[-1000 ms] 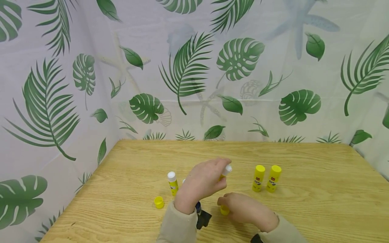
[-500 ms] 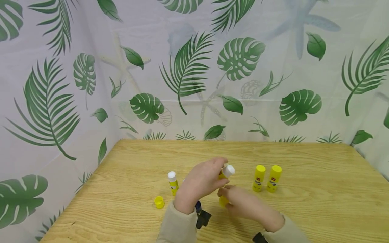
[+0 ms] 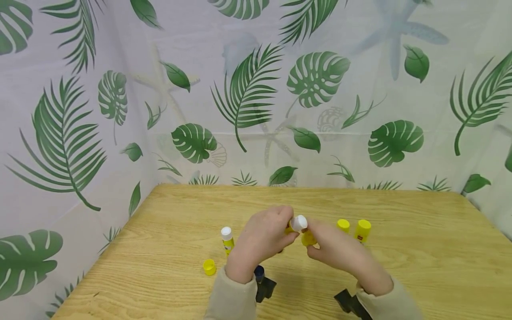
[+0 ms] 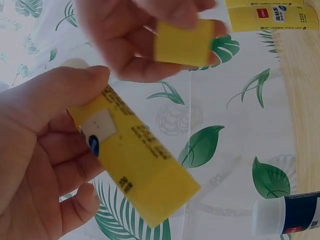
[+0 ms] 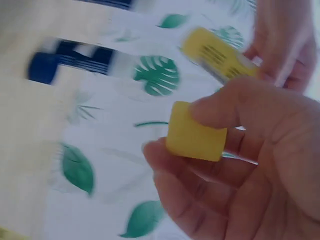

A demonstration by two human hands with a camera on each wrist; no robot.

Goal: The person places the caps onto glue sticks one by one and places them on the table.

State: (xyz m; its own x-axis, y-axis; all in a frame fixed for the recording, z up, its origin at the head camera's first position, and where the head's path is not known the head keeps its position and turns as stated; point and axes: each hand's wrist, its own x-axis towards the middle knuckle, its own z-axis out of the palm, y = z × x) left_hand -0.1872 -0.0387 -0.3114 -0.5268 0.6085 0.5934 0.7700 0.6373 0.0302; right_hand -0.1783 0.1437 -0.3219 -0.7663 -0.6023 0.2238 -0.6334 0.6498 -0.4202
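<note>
Glue stick [image 4: 137, 160]: your left hand [image 3: 258, 238] grips it, your right hand [image 3: 338, 246] pinches a yellow cap [image 5: 197, 135]; "deli" labels a capped stick [image 4: 297, 19] toward the desk's [image 3: 432, 258] right edge.

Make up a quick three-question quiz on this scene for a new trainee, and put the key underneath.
1. What colour is the cap in the person's right hand?
A) red B) yellow C) blue

2. True or false: the glue stick in the left hand has its white end uncovered.

3. Fill in: in the head view, the other cap sits on the table to the ____ of both hands.

Key: 1. B; 2. true; 3. left.
</note>
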